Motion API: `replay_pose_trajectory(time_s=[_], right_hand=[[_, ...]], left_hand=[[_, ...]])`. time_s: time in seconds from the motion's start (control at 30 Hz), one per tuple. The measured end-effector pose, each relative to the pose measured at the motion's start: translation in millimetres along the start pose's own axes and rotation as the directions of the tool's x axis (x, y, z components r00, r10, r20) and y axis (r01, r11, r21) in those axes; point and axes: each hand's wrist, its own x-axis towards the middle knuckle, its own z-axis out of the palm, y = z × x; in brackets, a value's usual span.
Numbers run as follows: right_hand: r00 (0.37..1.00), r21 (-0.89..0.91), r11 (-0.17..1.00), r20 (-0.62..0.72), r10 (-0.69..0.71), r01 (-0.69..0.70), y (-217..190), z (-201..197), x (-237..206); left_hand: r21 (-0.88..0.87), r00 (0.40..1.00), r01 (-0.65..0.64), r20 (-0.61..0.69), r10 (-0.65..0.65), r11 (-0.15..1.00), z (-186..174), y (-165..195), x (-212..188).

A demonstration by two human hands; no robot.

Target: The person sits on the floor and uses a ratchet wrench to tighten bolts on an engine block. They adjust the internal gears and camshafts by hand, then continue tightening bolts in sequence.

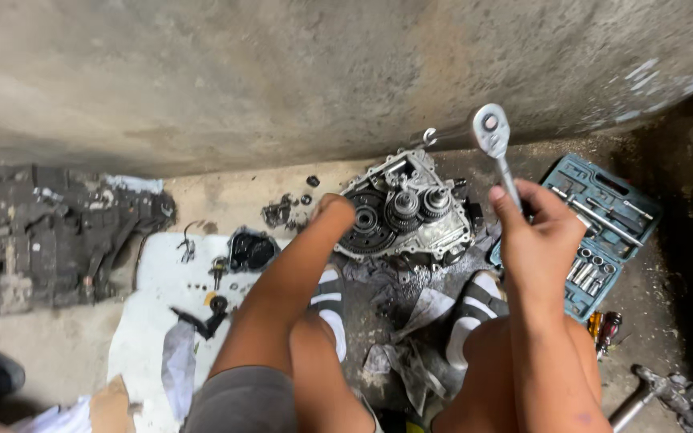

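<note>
- While the person crouched on the floor, the right hand (537, 240) was closed around the handle of a ratchet wrench (497, 144), fingers wrapped together on the shaft and the thumb pressed up along it.
- The wrench stood nearly upright, tilted slightly left, with its round head above the fist and set against the grey concrete wall (282, 72); the lower handle was hidden inside the grip.
- The left hand (333, 210) reached forward and rested on the near left edge of the open gearbox (407, 212), touching its large dark gear; whether those fingers were curled around anything could not be told, because the hand was seen from behind.
- The gearbox lay on the floor at the foot of the wall, just beyond the person's two striped sandals (475, 309), its shiny gears facing up; it sat between the two hands, lower than and to the left of the wrench head, which did not touch it.
- Just right of the right hand, an open teal socket case (615, 188) lay on the ground with sockets in rows.
- To the left, a white sheet (150, 321) carried small dark parts and a black round cover (250, 250).
- Crumpled rags (411, 337) lay between the feet.
- A hammer (643, 397) rested at the lower right.
</note>
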Motion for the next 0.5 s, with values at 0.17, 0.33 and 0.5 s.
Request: replay_pose_trajectory(time_s=[0.17,0.33,0.5], right_hand=[[0.999,-0.129,0.991,0.017,0.050,-0.047,-3,20,15],[0.998,-0.078,0.995,0.035,0.058,-0.055,2,48,35],[0.973,0.017,0.973,0.015,0.228,-0.229,-1,70,44]], left_hand=[[-0.308,0.974,0.048,-0.194,-0.113,0.950,-11,-28,38],[-0.434,0.987,0.061,-0.110,-0.121,0.899,12,2,62],[-0.403,0.957,0.127,-0.192,-0.219,0.906,34,37,76]])
